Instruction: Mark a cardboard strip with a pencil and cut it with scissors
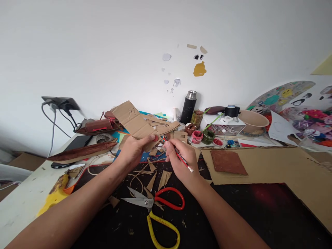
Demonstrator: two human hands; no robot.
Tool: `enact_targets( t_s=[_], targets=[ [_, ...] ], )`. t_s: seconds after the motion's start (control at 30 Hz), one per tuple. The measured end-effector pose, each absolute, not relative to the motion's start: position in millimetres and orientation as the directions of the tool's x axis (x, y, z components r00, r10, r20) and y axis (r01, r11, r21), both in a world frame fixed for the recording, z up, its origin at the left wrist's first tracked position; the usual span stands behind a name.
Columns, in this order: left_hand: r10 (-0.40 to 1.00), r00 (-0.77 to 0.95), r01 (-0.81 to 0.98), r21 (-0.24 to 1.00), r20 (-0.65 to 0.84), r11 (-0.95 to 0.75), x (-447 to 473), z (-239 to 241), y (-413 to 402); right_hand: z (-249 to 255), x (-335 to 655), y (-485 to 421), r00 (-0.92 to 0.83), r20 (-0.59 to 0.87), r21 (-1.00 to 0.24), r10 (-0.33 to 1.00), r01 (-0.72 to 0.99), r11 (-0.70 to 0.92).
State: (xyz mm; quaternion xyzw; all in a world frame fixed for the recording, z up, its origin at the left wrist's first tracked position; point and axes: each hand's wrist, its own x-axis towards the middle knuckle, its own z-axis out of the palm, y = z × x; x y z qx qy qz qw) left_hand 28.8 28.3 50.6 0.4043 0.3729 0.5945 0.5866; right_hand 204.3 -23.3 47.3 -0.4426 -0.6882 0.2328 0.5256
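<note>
So, left hand [135, 148] pinches the cardboard [133, 119], probably to steady it, while right hand [184, 152] grips a pencil [183, 160]; scissors [146, 202] lie near, likely for reach.

The cardboard [133, 119] is light brown. The pencil [182, 159] is red and black. The scissors [147, 203] have one red handle [183, 202], one yellow handle [166, 222]. The bottle [188, 110] is black.

Left hand [136, 148]'s pinching, thumb [147, 140] up top. Right hand [185, 159]'s just beside that grip, fingers [178, 143] curled, both arms [90, 193] bare.
</note>
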Motion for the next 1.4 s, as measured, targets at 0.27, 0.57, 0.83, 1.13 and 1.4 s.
enact_targets(
  t_s=[0.27, 0.57, 0.83, 1.13, 1.4],
  targets=[
    [0.996, 0.077, -0.398, 0.917, 0.032, 0.001, 32.5, 57.6, 19.3, 35.8, 206.6, -12.5, -0.009, 0.307, -0.949, 0.952, 0.064, 0.307],
    [0.976, 0.205, -0.312, 0.95, 0.08, -0.012, 28.9, 57.0, 17.2, 29.9, 203.3, -11.6, -0.113, 0.235, -0.967, 0.965, 0.076, 0.244],
    [0.954, 0.299, -0.296, 0.948, -0.026, 0.119, 24.8, 58.4, 17.5, 29.8, 202.0, -9.5, -0.132, 0.164, -0.984, 0.978, 0.043, 0.171],
    [0.989, 0.113, -0.234, 0.97, 0.09, -0.062, 6.6, 63.9, 34.2, 28.5, 200.9, -6.2, -0.028, 0.133, -0.99, 0.991, -0.06, 0.131],
    [0.991, 0.105, -0.224, 0.973, 0.08, -0.055, 15.4, 54.4, 30.8, 24.8, 193.3, -9.0, -0.071, 0.106, -0.994, 0.992, -0.035, 0.104]
  ],
)
